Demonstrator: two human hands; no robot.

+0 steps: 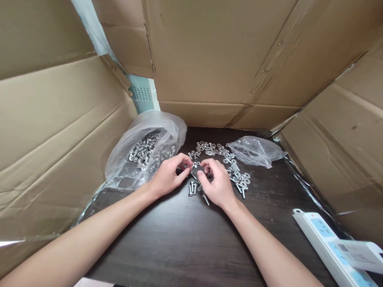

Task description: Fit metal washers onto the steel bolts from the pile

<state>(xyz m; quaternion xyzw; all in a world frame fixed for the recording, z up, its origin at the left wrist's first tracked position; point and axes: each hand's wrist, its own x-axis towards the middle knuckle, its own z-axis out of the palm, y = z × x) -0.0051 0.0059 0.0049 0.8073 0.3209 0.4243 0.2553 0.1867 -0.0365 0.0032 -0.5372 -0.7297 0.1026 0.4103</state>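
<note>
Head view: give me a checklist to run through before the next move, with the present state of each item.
1. Left hand has a secure pinch on a small part: cannot tell; its fingertips are at small metal pieces, but the contact is too small to make out.
2. Right hand free: ok, thumb and forefinger stand apart.
3. Large plastic bag open: ok, bolts show inside.
4. Loose washers sorted from bolts: not ok, they lie mixed.
5. Power strip apart from the right forearm: ok.
</note>
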